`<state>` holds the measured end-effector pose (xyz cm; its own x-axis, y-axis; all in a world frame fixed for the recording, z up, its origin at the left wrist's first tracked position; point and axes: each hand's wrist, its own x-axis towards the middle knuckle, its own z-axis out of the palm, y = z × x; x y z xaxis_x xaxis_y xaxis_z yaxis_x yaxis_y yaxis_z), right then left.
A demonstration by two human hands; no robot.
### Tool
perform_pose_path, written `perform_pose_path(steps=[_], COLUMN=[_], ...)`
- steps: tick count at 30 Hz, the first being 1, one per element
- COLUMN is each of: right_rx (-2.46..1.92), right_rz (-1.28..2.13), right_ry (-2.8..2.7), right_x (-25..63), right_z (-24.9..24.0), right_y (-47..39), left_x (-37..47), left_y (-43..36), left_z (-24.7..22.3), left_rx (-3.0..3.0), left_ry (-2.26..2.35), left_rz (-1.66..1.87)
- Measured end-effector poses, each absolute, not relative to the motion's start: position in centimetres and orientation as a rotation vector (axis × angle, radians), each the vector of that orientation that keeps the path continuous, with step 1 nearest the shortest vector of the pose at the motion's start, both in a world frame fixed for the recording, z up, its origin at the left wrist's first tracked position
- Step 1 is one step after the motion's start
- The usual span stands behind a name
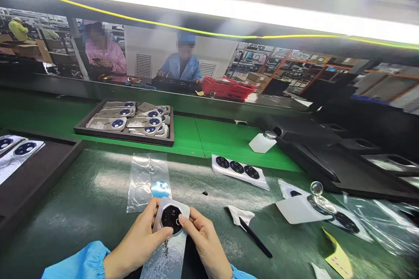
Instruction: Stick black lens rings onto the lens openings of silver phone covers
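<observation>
A silvery phone back panel (175, 248) with a round black camera plate (171, 219) is held between my two hands at the bottom centre. My left hand (139, 237) grips its left edge, the thumb on the lower rim of the black plate. On the right edge my right hand (206, 237) is closed, its thumb pressing the plate's right side. Just beyond the panel, a blue round film (161, 189) lies on a clear plastic bag (140, 178). A strip with three black plates (236, 167) lies further right.
A dark tray (124, 138) of panels stands at the back left, another tray (55, 170) at far left. To the right are a black stick (258, 239), white bottles (301, 209) (262, 143) and yellow paper (338, 257). Two people sit beyond the bench.
</observation>
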<state>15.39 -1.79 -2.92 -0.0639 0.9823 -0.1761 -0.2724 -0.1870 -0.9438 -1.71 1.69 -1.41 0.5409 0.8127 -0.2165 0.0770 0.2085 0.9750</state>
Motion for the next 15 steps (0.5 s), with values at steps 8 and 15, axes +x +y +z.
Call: perform_pose_path(steps=[8,15], right_rx=[-1.185,-1.229], right_rz=[1.424,1.381], right_ry=[-0.853,-0.957], right_x=[15.08,14.78], right_z=[-3.42,-3.58], right_y=[-1.71,-1.81], left_x=[-1.28,-1.0], left_y=[1.49,1.93], left_z=[-1.05,-1.36], left_rx=[1.173,1.112], left_ry=[0.86,0.945], left_rz=[0.656,0.705])
